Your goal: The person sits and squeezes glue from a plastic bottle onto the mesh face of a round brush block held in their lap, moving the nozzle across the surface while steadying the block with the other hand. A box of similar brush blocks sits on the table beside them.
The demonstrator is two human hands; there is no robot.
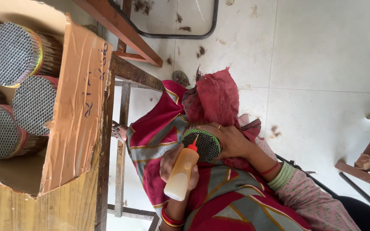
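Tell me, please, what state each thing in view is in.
Left hand, grip shut on the squeeze bottle.
Squeeze bottle, tilted, nozzle at the stick bundle's end.
Right hand, grip shut around the stick bundle.
Cardboard box, open, more bundles inside.

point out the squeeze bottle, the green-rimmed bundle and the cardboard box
squeeze bottle [181, 173]: head view, on its amber body, gripped by the left hand [170, 164]
green-rimmed bundle [207, 144]: head view, on its dark honeycomb end face, held by the right hand [232, 141]
cardboard box [76, 115]: head view, on its taped flap
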